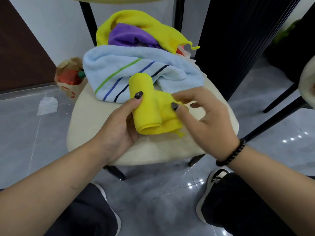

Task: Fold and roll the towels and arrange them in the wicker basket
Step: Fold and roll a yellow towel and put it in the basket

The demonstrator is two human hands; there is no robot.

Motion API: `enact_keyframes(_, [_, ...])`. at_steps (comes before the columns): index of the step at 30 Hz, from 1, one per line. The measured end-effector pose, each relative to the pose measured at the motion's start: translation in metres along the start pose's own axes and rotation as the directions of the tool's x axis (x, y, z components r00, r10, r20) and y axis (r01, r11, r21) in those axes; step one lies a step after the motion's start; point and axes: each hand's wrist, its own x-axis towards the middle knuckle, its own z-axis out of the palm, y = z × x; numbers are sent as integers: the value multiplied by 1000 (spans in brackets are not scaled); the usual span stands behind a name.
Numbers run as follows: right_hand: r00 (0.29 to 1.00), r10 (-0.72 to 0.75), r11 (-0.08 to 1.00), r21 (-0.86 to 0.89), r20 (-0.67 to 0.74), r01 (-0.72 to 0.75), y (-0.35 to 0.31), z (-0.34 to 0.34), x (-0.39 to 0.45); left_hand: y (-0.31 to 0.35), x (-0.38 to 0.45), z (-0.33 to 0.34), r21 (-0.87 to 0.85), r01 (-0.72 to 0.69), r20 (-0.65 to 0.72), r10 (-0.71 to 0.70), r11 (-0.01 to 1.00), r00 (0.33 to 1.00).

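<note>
On cream seat (95,120), left hand (119,126) gripping rolled yellow towel (146,106), no legible writing

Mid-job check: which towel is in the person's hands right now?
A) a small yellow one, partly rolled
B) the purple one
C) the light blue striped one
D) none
A: the left hand grips the rolled part of the small yellow towel while the right hand pinches its loose end.

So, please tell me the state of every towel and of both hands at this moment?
Small yellow towel: partly rolled, one end loose.
Blue striped towel: unrolled, loosely heaped on the chair.
Purple towel: crumpled in the pile.
Large yellow towel: crumpled in the pile.
Left hand: holds the roll.
Right hand: pinches the loose end.
</note>
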Motion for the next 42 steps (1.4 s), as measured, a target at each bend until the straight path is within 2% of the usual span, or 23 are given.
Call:
enact_keyframes(2, [990,140,990,8,17,-140,4,-10,9,-1,-1,-3,-27,33,2,-32,999,999])
enact_keyframes(4, [976,168,986,-45,141,-163,8,-14,10,-3,-1,-3,-25,68,-11,-68,997,998])
enact_keyframes(8, [942,96,995,-23,322,-93,11,-7,1,-5,1,-1,-10,138,-45,-139,990,989])
enact_keyframes(10, [927,52,998,-53,371,-35,17,0,-3,-5,4,0,44,131,-109,-125,990,986])
enact_keyframes(12, [921,-36,988,-126,387,91,25,7,-7,-4,6,0,304,67,-210,-2,950,978])
enact_keyframes(13, [917,-81,974,-164,390,156,29,11,-9,-2,6,-2,517,21,-213,105,856,971])
enact_keyframes(14, [914,-121,958,-194,387,209,32,15,-11,1,5,-4,716,-30,-163,209,698,964])
enact_keyframes(15, [913,-152,945,-214,380,246,34,19,-13,4,3,-7,863,-80,-76,286,499,955])
enact_keyframes(17, [919,-182,933,-235,350,274,34,25,-16,8,-4,-14,984,-157,114,367,90,923])
enact_keyframes(18, [925,-181,934,-236,334,268,34,27,-17,10,-8,-15,983,-173,182,386,-57,904])
enact_keyframes(20, [937,-156,946,-224,312,233,32,29,-20,11,-12,-18,964,-171,240,388,-204,890])
enact_keyframes(22, [946,-130,955,-218,298,200,32,30,-21,7,-11,-22,944,-178,277,373,-277,886])
enact_keyframes(25, [953,-165,948,-225,255,225,35,30,-18,3,-8,-27,934,-176,293,385,-310,875])
enact_keyframes(27, [945,-224,927,-248,237,282,38,30,-14,0,-6,-30,911,-182,332,401,-369,854])
enact_keyframes(29, [929,-283,887,-303,237,347,41,29,-10,-5,-7,-32,886,-212,372,359,-413,856])
enact_keyframes(32, [914,-325,852,-346,242,394,43,26,-6,-10,-8,-37,905,-243,351,290,-348,891])
enact_keyframes(36, [902,-363,850,-313,233,423,40,22,-3,-5,-5,-41,949,-226,285,294,-220,912])
enact_keyframes(39, [874,-424,823,-301,237,481,36,21,-4,-8,-2,-41,949,-225,285,296,-220,912])
enact_keyframes(42, [816,-516,761,-297,261,577,33,19,-4,-12,0,-40,940,-228,304,323,-252,896])
